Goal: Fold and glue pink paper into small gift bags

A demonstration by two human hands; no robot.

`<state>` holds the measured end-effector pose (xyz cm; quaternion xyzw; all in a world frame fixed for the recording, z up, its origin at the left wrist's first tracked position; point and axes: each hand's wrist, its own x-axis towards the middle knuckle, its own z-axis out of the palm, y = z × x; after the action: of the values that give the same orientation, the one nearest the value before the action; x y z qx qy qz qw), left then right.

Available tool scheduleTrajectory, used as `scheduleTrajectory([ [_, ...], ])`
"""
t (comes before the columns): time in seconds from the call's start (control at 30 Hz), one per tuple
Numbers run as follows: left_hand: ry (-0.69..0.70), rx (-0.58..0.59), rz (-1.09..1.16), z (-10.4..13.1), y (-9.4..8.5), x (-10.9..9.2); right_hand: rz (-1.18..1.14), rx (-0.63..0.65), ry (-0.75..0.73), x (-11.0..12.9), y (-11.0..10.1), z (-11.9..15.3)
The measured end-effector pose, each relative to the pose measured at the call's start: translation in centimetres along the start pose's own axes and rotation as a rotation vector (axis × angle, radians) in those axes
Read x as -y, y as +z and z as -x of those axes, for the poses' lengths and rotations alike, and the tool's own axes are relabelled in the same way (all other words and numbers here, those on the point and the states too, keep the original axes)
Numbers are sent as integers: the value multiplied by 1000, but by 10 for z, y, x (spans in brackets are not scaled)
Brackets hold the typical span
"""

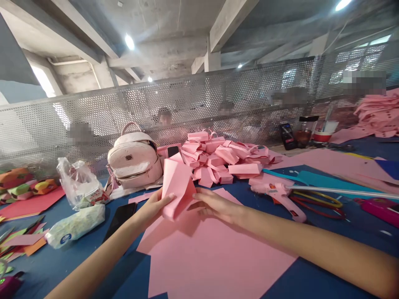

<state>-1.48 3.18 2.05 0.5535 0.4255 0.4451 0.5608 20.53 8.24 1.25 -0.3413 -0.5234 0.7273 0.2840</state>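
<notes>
Pinching a boxy folded pink paper piece (pixel 176 178) in left fingers (pixel 167 200), so gently brace edge beside curled right fingers (pixel 206 194) (can't tell if gripping).

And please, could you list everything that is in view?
Folded piece: one, pink, centre
Sheets: at least two, pink, below it
Paper pile: uncountable, pink, behind
Backpack: one, pinkish, left
Plastic bag: one, translucent, left
Packet: one, whitish, left
Phones: at least two, black, left, back right
Containers: two, brown and red-white, back right
Glue gun: one, pink, right
Strip: at least one, teal, right
Scraps: several, mixed, left edge
Bundles: several, multicoloured, back left
Stack: one, pink, far right
Unclear objects: two, magenta, side edges
Table: one, blue, underneath
Screen: one, grey, behind
People: several, blurred, beyond it
Left hand: one, holding folded piece
Right hand: one, at its edge
</notes>
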Motion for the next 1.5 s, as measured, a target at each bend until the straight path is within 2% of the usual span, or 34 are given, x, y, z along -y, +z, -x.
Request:
scheduleTrajectory([
  [0.17,-11,-113,24,-1,0,4,-47,-58,-41,-5,-3,-3],
  [0.47,99,-123,7,-5,-1,1,-46,-94,-59,-12,-9,-11],
  [0.67,119,-199,-40,-10,-12,9,46,-120,-69,-11,-9,-5],
  [0.97,140,-320,-169,-10,-14,7,187,-127,-153,-8,-5,-3],
  [1.2,169,-440,-203,-19,-23,19,266,-126,-208,-5,-2,-2],
  [1.5,107,-454,-212,-20,-24,25,388,-89,-206,-10,-7,-9],
])
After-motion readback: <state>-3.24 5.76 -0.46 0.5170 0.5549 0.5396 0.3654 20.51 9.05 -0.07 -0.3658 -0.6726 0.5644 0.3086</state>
